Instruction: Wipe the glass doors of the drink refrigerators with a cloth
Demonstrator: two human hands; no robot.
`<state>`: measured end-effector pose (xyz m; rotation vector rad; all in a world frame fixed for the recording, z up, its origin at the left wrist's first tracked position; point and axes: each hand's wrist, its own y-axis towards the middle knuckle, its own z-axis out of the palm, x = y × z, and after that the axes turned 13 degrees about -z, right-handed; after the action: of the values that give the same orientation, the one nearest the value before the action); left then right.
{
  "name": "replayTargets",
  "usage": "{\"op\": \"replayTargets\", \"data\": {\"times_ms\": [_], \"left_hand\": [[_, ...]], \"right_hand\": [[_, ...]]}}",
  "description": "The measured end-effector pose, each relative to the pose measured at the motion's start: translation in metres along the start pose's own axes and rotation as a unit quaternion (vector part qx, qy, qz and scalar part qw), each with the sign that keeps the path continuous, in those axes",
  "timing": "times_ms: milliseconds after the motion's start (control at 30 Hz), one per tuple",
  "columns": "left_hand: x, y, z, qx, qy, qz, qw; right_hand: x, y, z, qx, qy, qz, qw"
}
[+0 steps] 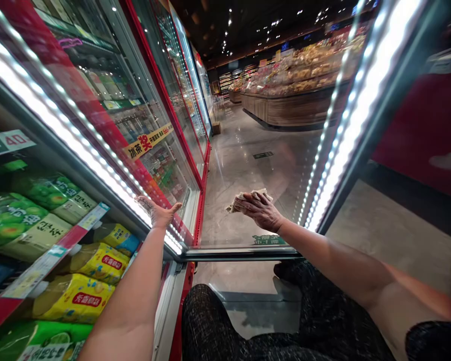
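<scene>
A crumpled beige cloth point(265, 194) lies under my right hand point(261, 210), which presses it against the glass door point(229, 165) of an upright drinks cooler. The lower part of the pane is in front of me, above the door's dark bottom rail point(236, 254). My left hand point(160, 211) is at the door's lit left edge, by the bright LED strip point(97, 173). Its thumb and fingers are spread, and nothing is held in it. Green lettering point(268, 240) shows low on the glass.
Shelves on my left hold bottled drinks, with yellow-labelled bottles point(80, 296) beside a red shelf edge point(7, 311). Another LED strip point(346, 135) runs down the door's right side. Through the glass stand a wood-sided display point(285, 109) and red-framed coolers point(184, 145). My knees are below.
</scene>
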<state>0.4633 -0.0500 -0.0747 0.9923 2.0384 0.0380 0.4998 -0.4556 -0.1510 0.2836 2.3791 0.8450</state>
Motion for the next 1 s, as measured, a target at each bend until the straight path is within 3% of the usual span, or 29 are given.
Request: {"op": "replayTargets", "data": {"times_ms": [200,400,567,667,833,1000], "left_hand": [[0.001,0.001,0.001,0.007,-0.001,-0.003,1.0],[0.006,0.004,0.003,0.001,0.003,-0.004,1.0],[0.005,0.004,0.002,0.012,0.009,-0.011,1.0],[0.004,0.003,0.001,0.018,0.008,-0.018,1.0],[0.002,0.001,0.0,0.013,0.006,-0.014,1.0],[-0.001,-0.001,-0.004,0.021,0.008,-0.002,1.0]], "right_hand": [[0.001,-0.034,0.001,-0.001,-0.007,-0.039,0.999],[-0.016,-0.047,-0.019,0.002,-0.054,0.063,0.997],[-0.001,-0.079,-0.011,0.021,-0.045,0.085,0.995],[-0.004,-0.089,-0.012,0.034,-0.006,0.108,0.994],[-0.022,-0.094,-0.02,0.008,-0.035,0.209,0.977],[-0.001,-0.11,-0.007,-0.043,-0.112,0.281,0.952]]}}
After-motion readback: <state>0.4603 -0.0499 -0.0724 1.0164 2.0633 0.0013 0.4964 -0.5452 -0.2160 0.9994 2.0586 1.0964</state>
